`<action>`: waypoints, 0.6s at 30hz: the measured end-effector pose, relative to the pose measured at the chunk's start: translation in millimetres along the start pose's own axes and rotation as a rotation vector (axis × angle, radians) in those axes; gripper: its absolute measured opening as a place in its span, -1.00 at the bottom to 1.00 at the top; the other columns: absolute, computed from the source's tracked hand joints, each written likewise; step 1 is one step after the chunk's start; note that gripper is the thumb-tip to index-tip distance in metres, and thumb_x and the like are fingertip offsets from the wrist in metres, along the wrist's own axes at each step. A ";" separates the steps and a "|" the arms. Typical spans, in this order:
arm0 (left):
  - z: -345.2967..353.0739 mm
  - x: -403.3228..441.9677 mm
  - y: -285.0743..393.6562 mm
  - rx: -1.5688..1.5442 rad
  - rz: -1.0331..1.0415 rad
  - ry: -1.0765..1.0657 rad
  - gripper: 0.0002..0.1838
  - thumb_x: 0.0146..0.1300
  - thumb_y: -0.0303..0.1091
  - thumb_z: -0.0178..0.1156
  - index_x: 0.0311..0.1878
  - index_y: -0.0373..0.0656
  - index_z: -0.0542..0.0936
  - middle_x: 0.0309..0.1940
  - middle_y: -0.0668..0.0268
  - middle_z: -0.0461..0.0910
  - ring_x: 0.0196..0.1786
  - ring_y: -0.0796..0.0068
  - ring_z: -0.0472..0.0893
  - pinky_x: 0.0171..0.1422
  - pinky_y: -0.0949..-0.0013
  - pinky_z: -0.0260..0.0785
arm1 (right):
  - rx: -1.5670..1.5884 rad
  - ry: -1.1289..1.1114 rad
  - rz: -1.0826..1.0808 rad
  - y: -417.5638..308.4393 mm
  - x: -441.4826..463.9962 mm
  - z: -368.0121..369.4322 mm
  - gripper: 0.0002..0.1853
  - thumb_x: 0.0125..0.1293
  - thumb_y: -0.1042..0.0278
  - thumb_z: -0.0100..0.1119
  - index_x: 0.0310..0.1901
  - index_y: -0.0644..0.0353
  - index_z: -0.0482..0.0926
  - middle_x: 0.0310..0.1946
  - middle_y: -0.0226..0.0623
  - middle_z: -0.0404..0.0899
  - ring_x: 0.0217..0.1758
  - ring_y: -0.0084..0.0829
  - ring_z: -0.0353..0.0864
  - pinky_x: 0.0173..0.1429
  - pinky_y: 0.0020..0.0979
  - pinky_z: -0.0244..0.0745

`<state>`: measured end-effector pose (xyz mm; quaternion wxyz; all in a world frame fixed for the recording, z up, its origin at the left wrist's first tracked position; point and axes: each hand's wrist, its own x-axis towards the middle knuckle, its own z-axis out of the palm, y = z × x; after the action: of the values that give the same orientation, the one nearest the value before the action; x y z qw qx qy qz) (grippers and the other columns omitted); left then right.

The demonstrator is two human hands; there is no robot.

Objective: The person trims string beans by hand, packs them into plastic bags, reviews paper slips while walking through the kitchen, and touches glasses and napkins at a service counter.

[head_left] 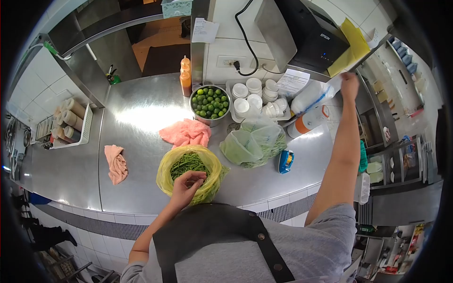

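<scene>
My left hand (188,185) hovers over the near right part of a yellow plastic bag (164,165). Its fingers are curled and pressed together; what they hold, if anything, I cannot make out. Cut green beans (188,162) fill the open bag. Stretched far out to the right, my right hand (349,86) is closed on the end of a clear plastic bag (334,86). That plastic runs from a white and blue plastic pack (309,96) lying by the wall. A pale green plastic bag (243,146) with greens in it stands right of the yellow bag.
A steel pot of limes (210,103), a sauce bottle (185,78) and a tray of white cups (255,89) stand at the back. Pink cloths (186,133) lie left. A blue tape dispenser (286,162) and an orange-white container (309,121) are right. Above hangs a black printer (306,42).
</scene>
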<state>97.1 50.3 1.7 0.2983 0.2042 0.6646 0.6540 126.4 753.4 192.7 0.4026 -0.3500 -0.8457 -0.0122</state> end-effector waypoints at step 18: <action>-16.1 22.2 22.5 -0.809 -0.183 -0.148 -0.44 0.32 -0.40 0.32 0.35 -0.26 0.41 0.02 0.25 0.67 0.04 0.43 0.67 0.11 0.38 0.55 | 1.396 -0.975 -0.515 -345.9 -398.5 -109.6 -0.86 0.22 0.41 0.12 -0.19 0.19 0.52 0.24 0.03 0.49 0.45 0.09 0.34 0.47 -0.03 0.23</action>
<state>67.4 54.4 20.5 0.4584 0.0573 0.3464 0.8164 163.5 227.2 82.3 0.1043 0.2098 -0.7902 0.5663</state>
